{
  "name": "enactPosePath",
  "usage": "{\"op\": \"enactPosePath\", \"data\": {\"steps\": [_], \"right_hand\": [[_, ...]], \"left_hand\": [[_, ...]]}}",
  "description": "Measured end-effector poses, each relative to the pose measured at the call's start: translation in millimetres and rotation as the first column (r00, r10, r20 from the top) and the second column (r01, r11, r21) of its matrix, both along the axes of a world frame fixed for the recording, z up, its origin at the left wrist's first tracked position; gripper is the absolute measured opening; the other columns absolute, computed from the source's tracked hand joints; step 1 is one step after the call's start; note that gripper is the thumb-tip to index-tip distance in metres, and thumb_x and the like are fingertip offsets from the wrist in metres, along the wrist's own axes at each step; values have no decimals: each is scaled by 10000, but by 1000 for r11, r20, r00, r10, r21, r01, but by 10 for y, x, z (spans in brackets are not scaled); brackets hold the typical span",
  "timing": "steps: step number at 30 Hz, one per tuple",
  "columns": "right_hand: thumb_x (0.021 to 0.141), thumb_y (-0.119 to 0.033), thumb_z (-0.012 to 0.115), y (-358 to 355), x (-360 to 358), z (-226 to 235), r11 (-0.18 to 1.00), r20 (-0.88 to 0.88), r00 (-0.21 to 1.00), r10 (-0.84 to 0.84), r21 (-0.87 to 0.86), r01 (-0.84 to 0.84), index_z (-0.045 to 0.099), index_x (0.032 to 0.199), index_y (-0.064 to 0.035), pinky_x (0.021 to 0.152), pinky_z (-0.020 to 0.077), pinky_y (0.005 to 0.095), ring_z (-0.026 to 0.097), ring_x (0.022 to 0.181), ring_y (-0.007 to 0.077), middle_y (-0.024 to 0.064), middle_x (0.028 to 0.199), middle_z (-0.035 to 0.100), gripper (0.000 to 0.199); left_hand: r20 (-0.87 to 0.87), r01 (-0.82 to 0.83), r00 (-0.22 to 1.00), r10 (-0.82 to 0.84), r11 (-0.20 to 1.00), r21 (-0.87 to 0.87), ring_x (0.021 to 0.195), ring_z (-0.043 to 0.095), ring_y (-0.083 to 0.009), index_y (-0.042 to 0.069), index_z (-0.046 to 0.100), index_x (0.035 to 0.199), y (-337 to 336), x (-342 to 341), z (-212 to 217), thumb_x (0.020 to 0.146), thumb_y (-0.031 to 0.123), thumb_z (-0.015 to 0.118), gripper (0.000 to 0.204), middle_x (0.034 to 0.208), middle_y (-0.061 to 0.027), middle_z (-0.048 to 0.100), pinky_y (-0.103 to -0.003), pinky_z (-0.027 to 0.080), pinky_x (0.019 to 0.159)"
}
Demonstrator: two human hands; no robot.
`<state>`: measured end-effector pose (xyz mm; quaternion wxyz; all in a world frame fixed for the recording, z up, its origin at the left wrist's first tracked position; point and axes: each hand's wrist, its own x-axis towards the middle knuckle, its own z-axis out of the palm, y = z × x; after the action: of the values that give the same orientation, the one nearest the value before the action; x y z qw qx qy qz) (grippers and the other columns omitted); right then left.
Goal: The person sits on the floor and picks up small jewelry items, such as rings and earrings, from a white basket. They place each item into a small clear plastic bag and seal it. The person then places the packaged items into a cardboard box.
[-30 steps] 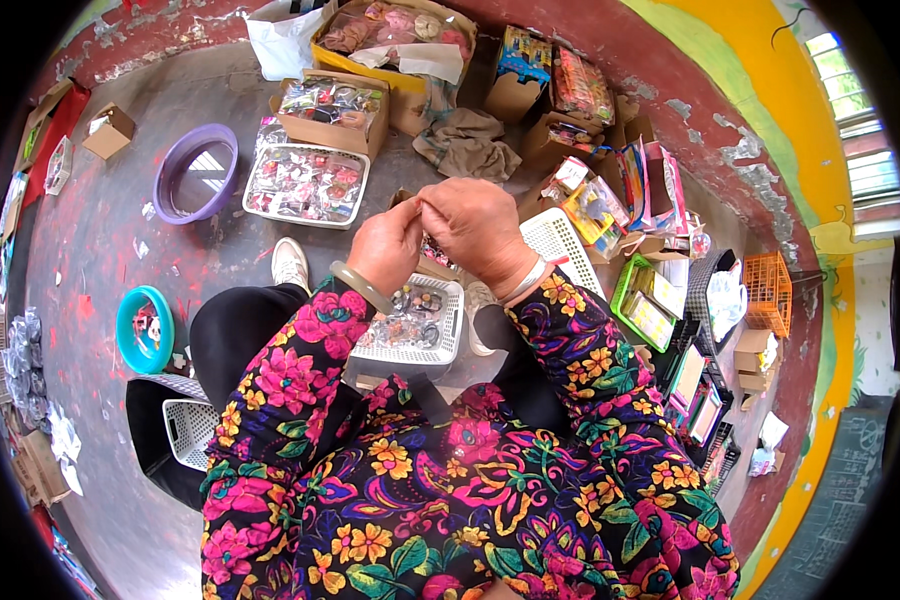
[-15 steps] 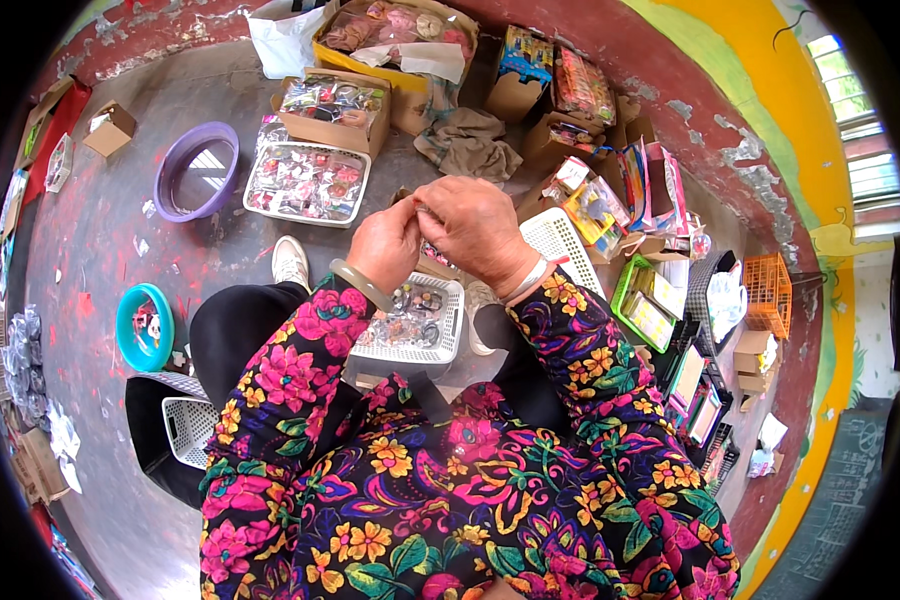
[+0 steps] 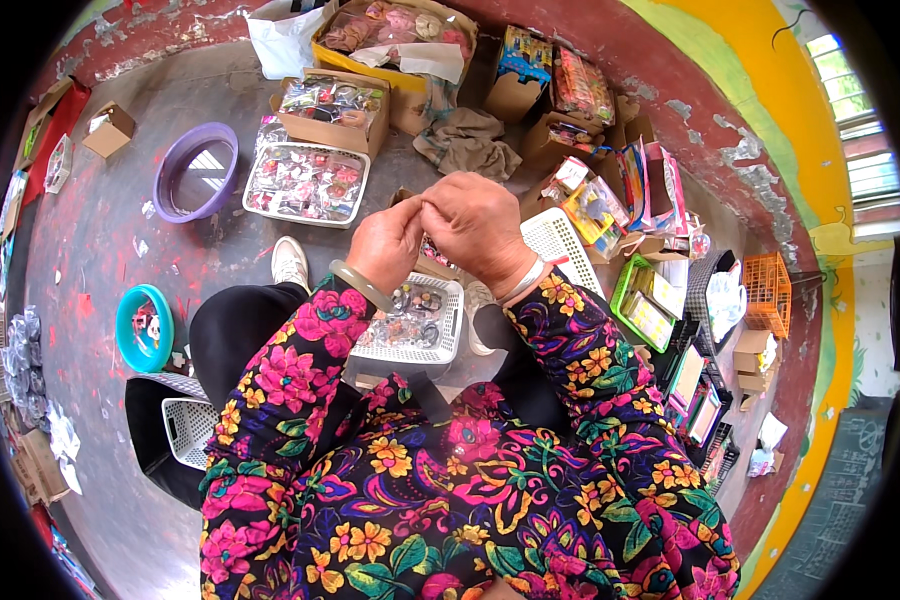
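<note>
My left hand (image 3: pixel 385 243) and my right hand (image 3: pixel 475 226) meet in front of me, fingertips pinched together on something too small to make out. A pale green bangle sits on the left wrist and a white one on the right. Just below the hands a white slotted basket (image 3: pixel 448 345) rests on my lap, filled with small clear-wrapped trinkets. My sleeves are black with bright flowers.
On the grey floor ahead lie a white tray of packets (image 3: pixel 355 165), cardboard boxes of goods (image 3: pixel 325 125), a purple round basket (image 3: pixel 185 160), a teal bowl (image 3: pixel 130 345), a white basket (image 3: pixel 560 240), a green tray (image 3: pixel 625 300), an orange basket (image 3: pixel 770 290) and a crumpled cloth (image 3: pixel 470 145).
</note>
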<state>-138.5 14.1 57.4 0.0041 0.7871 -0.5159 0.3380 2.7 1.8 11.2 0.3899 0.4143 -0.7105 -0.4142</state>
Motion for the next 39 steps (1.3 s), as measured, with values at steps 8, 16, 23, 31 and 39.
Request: {"op": "enactPosePath", "data": {"steps": [8, 16, 23, 31, 39], "right_hand": [[689, -122, 583, -60, -52, -19, 962, 365, 920, -143, 269, 43, 642, 718, -27, 554, 454, 281, 591, 629, 194, 63, 694, 613, 116], [723, -101, 619, -133, -267, 97, 824, 765, 522, -378, 535, -187, 659, 784, 11, 564, 389, 184, 523, 622, 53, 4, 677, 606, 134], [727, -118, 624, -287, -611, 59, 809, 814, 338, -473, 553, -200, 657, 797, -28, 554, 363, 196, 529, 603, 64, 6, 682, 610, 119], [779, -88, 588, -599, -1155, -290, 714, 579, 611, -540, 699, -32, 635, 850, 5, 557, 400, 176, 536, 616, 63, 13, 709, 609, 126], [679, -92, 615, -729, -1370, -571, 718, 283, 794, -538, 648, 255, 652, 761, 20, 530, 423, 216, 543, 558, 89, 29, 630, 613, 143]], "left_hand": [[-291, 98, 956, -24, 965, 243, 701, 593, -138, -23, 577, 1013, -34, -25, -108, 898, 166, 479, 242, 801, -104, 631, -259, 466, 627], [-568, 356, 814, 122, 668, 653, 937, 574, -180, -14, 512, 1110, -90, 111, 119, 925, 180, 412, 286, 1020, -127, 583, -294, 473, 828], [-638, 389, 736, 226, 630, 672, 946, 566, -212, -32, 454, 1138, -115, 180, 181, 922, 180, 400, 308, 1060, -190, 554, -314, 477, 821], [-603, 336, 751, 268, 631, 699, 905, 570, -205, -35, 454, 1129, -138, 192, 135, 921, 183, 405, 305, 1044, -186, 560, -303, 485, 799], [-593, 328, 759, 271, 627, 707, 878, 576, -198, -38, 460, 1124, -136, 184, 126, 923, 180, 399, 303, 1024, -182, 570, -294, 490, 786]]}}
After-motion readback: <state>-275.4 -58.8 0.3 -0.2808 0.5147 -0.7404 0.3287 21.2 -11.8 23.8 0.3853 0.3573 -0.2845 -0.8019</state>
